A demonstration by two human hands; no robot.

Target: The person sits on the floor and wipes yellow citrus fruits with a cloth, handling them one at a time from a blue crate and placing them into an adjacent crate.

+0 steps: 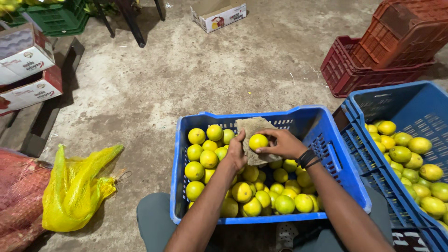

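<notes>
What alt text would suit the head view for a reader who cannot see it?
Two hands hold a yellow fruit against a brown cloth, left hand beside right hand, above a blue crate of yellow-green fruit. Another blue crate of fruit stands at right; a yellow mesh bag lies at left.

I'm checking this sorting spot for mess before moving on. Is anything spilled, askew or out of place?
Nothing is spilled. The orange crate sits tilted in the dark red crate instead of nesting flat, and a yellow mesh sack lies crumpled on the floor. The held fruit looks sound.
</notes>
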